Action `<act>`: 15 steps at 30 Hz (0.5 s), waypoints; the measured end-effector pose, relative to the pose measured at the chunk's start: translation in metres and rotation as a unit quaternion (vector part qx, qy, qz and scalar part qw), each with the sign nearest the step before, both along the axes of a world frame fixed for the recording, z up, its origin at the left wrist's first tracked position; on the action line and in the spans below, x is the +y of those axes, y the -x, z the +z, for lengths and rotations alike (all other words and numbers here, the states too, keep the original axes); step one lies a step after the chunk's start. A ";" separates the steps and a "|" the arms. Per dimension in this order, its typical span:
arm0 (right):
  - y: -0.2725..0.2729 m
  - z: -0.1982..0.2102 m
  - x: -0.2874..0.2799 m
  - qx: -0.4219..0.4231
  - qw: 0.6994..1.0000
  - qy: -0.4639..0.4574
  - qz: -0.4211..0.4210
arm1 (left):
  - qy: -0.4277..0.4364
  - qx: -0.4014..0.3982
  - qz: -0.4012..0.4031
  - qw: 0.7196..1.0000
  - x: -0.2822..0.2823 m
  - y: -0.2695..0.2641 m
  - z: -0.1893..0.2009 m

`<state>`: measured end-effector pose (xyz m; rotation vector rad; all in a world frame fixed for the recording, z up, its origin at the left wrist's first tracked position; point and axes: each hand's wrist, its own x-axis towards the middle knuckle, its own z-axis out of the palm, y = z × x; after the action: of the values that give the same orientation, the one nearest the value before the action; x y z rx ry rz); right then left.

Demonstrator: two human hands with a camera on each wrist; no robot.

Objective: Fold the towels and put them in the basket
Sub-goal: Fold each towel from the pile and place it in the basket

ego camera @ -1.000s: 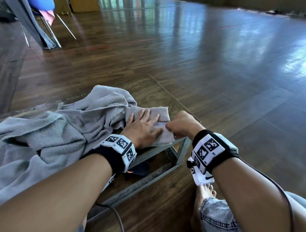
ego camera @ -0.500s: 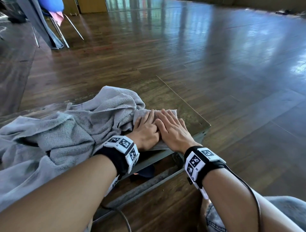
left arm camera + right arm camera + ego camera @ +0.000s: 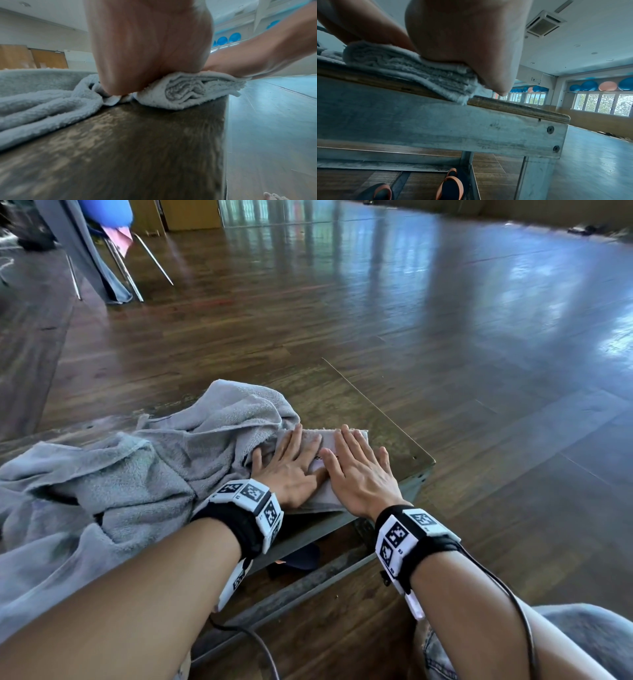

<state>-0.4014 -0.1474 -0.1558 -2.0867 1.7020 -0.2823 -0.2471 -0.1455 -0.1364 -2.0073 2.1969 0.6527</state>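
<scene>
— What have you got under your palms?

— A folded grey towel (image 3: 320, 446), low and centre in the head view, lying on the right end of the low wooden table (image 3: 394, 440). My left hand (image 3: 291, 470) and right hand (image 3: 359, 474) lie flat on it side by side, fingers straight — pressing, not gripping anything.

— How will it handle?

— Soft terry, light, no stiffness at all. In the left wrist view the layers bulge at the near edge, so I'd judge the bundle springs open once I let up. It hangs slightly over the table edge in the right wrist view.

— Where would you take it?

— From both short ends, thumbs on top and fingers beneath, so the layers stay pinched together. One corner alone would unroll it.

— And the rest?

— A heap of unfolded grey towels (image 3: 120, 484) fills the left of the frame, touching the folded one. The basket isn't visible; possibly it's out of shot.
</scene>
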 end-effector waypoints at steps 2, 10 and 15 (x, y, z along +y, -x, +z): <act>0.000 0.001 0.000 0.008 1.000 -0.001 -0.004 | 0.000 0.012 0.019 1.000 0.001 -0.001 -0.001; 0.000 0.002 0.001 0.027 0.999 -0.005 -0.030 | -0.015 0.004 0.073 0.997 -0.006 -0.005 -0.003; 0.000 0.000 -0.001 0.015 0.998 -0.017 -0.056 | -0.006 0.003 0.080 0.997 -0.007 -0.008 -0.004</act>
<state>-0.4011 -0.1482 -0.1557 -1.9843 1.8319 -0.2536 -0.2395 -0.1523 -0.1401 -2.1934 2.0452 0.6891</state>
